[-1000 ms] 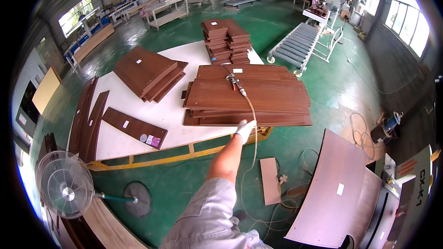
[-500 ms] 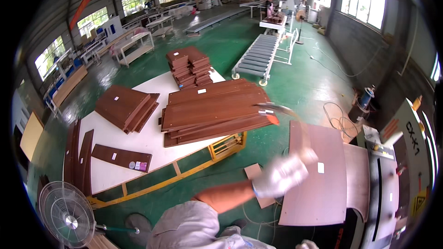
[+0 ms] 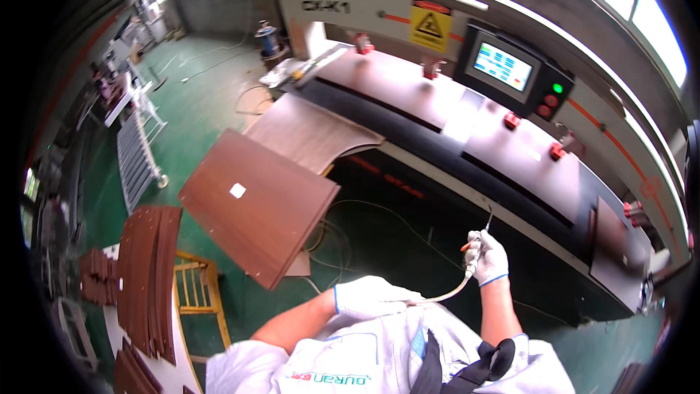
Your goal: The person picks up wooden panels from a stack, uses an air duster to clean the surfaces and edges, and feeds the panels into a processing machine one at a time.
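My right hand (image 3: pixel 490 257), in a white glove, is closed around an air blow gun (image 3: pixel 477 246) with an orange lever. Its thin metal nozzle points up toward the front edge of the long machine (image 3: pixel 437 168). From the gun a pale air hose (image 3: pixel 448 295) curves down to my left hand (image 3: pixel 372 298). That gloved hand lies across my chest, its fingers closed at the hose. Left of the hands, a curved brown panel (image 3: pixel 259 208) with a white label rests on other boards. Beneath the machine's red-tipped clamps lie flat brown panels (image 3: pixel 521 168).
A control screen (image 3: pixel 503 66) with lit buttons hangs on the machine's beam. At lower left, stacked brown boards (image 3: pixel 146 284) lie on a white table with a yellow frame (image 3: pixel 203 289). Hoses and cords loop across the green floor. A roller conveyor (image 3: pixel 138 157) stands farther off.
My view has swung right to the machine. My left hand, stretched out and blurred near the curved panel, has drawn back to my chest. My right hand has risen with the blow gun.
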Demonstrator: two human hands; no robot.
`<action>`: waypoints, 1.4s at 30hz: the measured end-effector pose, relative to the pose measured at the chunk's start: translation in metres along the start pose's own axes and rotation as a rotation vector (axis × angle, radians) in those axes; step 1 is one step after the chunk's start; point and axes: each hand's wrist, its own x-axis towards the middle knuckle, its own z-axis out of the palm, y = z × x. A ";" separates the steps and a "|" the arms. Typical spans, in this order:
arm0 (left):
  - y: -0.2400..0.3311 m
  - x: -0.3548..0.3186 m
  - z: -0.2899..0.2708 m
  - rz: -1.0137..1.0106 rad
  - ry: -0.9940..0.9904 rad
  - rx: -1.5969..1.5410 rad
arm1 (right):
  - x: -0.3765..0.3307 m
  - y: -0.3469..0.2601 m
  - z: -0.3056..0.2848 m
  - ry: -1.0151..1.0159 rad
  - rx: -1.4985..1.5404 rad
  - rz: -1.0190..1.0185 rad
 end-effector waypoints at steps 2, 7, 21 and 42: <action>0.000 0.052 -0.013 -0.069 -0.196 0.260 | -0.032 -0.014 0.012 0.031 0.020 -0.182; -0.052 0.141 -0.018 -0.008 -0.379 0.246 | -0.041 -0.051 0.028 0.221 -0.979 -0.106; -0.261 0.394 -0.321 -0.351 0.592 0.875 | 0.007 -0.078 0.069 0.596 -1.312 -0.018; -0.267 0.412 -0.337 -0.302 0.776 0.978 | 0.059 -0.088 0.121 0.377 -1.136 0.124</action>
